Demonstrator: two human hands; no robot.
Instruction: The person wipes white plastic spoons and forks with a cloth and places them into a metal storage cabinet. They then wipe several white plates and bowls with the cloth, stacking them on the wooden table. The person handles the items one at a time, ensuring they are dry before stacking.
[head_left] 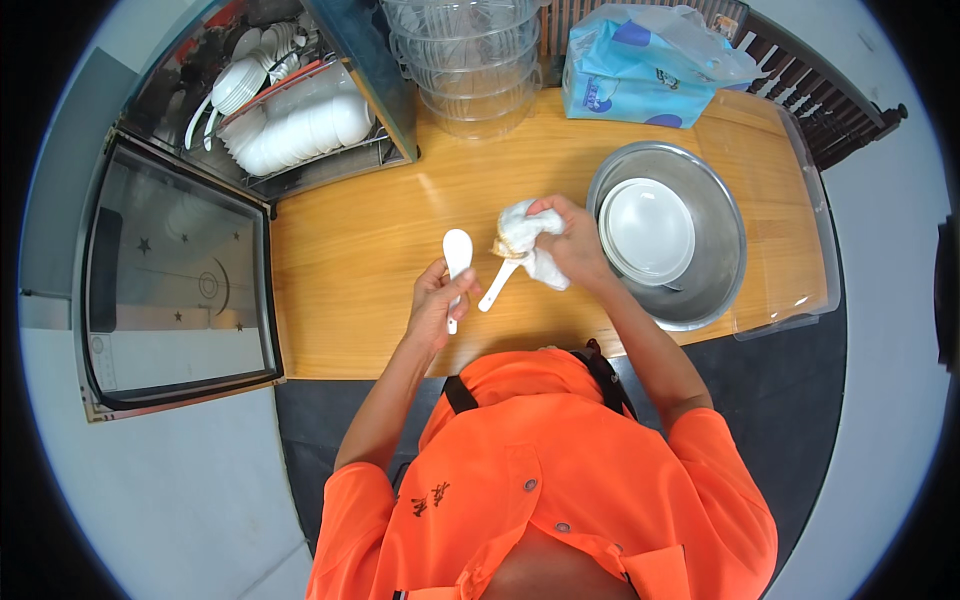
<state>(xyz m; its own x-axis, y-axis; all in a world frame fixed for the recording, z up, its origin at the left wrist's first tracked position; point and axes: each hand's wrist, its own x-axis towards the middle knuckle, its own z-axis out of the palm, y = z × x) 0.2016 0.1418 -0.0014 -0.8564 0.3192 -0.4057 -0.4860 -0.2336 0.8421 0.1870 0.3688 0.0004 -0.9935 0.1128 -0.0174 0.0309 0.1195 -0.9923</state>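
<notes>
**Left hand (pixel 435 305) pinching a white spoon (pixel 457 248), right hand (pixel 572 240) bunching a white cloth (pixel 520 222)**

Over the near part of the wooden table (pixel 350 310), my left thumb and fingers pinch the spoon by its handle, its bowl pointing far. Just right of it, my right fingers close on the cloth; the handle of a second spoon (pixel 497 287) slants out toward me. Its bowl is covered, so I cannot tell whether I grip it or it rests on the wood.

Wiping looks like the step in hand. I do best turning a clean fold outward, away from the brownish edge, working round the hollow, then drawing lightly along the handle.

To the right, a steel basin (pixel 719 260) holds stacked white bowls (pixel 650 232). To the left, a cabinet door (pixel 180 300) stands open. Farther left, white dishes (pixel 300 130) fill a rack; far centre, clear containers (pixel 465 75) are stacked, with a blue pack (pixel 635 80) to their right.
</notes>
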